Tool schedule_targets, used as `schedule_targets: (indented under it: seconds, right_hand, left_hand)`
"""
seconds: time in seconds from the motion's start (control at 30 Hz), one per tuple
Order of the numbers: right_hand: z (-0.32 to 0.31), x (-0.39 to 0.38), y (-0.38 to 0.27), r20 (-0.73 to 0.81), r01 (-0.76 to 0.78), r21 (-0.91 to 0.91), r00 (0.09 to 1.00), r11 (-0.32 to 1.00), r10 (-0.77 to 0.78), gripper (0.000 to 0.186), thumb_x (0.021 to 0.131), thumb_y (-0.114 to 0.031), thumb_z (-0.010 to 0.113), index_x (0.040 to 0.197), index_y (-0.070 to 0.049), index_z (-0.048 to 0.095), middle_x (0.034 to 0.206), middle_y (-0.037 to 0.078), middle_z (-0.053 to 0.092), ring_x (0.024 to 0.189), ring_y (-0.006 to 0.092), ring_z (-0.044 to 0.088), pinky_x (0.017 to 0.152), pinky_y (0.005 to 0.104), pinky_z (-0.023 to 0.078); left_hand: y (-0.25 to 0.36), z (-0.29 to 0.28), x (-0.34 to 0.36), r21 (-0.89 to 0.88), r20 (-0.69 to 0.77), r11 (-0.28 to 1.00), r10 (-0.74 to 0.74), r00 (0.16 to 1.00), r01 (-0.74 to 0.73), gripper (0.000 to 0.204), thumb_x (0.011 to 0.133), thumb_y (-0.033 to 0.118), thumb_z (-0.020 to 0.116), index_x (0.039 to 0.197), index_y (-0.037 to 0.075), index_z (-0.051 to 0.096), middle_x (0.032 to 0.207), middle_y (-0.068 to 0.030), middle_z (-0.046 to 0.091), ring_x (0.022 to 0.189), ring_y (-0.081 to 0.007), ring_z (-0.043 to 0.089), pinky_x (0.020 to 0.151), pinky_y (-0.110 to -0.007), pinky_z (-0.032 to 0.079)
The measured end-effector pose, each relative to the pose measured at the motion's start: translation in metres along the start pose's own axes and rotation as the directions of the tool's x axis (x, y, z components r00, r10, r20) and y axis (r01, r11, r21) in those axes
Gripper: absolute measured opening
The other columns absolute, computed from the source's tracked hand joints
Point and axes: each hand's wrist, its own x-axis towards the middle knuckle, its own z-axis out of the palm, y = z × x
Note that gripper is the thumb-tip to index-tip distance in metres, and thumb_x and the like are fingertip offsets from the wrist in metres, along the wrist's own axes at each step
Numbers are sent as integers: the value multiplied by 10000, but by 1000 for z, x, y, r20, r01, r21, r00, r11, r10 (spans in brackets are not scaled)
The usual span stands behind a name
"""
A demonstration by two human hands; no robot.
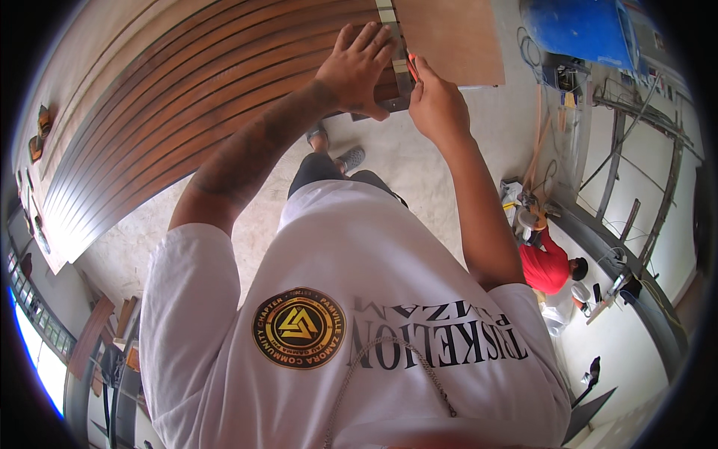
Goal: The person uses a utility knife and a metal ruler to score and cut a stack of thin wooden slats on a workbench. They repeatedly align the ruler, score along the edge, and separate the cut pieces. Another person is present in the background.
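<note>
A long brown wooden panel (247, 60) with dark parallel grooves reaches from the left to the middle. My left hand (360, 66) lies on its right end, fingers stretched and spread, thumb pointing down toward the near edge. Pieces of pale tape (401, 66) cross the dark end strip beside my fingertips. Close by on the right, my right hand (441, 105) is closed around a slim orange tool (413, 67), held at that strip. Most of the tool is hidden in the fingers, so its exact kind does not show.
A plain light-brown board (456, 45) lies beyond the panel's right end. Under a blue cover (580, 30) stands equipment with cables. A person in a red shirt (546, 262) works at the right. Small tools (43, 123) rest at the far left.
</note>
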Motion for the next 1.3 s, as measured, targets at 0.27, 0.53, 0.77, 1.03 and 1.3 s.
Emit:
schedule_targets:
  seconds: [0.27,0.53,0.77,1.03,1.3]
  right_hand:
    - [-5,-20,7,9,15,13,1000,1000,-15,524,1018,-144,561,1541,-115,542,1045,242,758,971,436,730,875,520,573]
    - [3,-36,19,37,8,-30,999,1000,-7,576,990,-129,593,1560,-119,509,969,220,751,928,402,741,813,521,580]
    - [4,-52,27,57,8,-30,998,1000,-6,564,997,-135,582,1558,-136,527,986,211,752,922,393,742,815,513,582]
    - [-32,-105,40,35,-36,16,999,999,35,531,1000,-103,578,1528,-142,545,1075,229,755,1002,434,726,861,516,576]
    - [-68,3,21,-281,184,265,954,947,-106,380,1037,-183,574,1399,-66,571,1120,265,737,1045,463,708,888,546,557]
  left_hand:
    - [0,-1,0,-2,7,1000,-7,1000,7,1317,589,656,881,1611,10,360,1696,-200,326,1610,-371,237,1294,-621,163]
    - [1,-2,-1,23,16,1000,-12,1000,11,1326,600,675,869,1621,6,352,1703,-192,319,1613,-365,231,1295,-616,162]
    - [4,-4,0,36,53,999,-21,998,20,1333,610,690,866,1628,7,342,1705,-190,317,1618,-367,218,1296,-614,157]
    - [2,-7,3,12,67,1000,-9,998,8,1349,615,661,885,1635,0,300,1706,-214,292,1622,-398,192,1300,-628,141]
    - [3,-8,2,-3,45,1000,17,999,-17,1341,610,664,891,1604,-36,325,1687,-230,307,1613,-414,200,1282,-665,149]
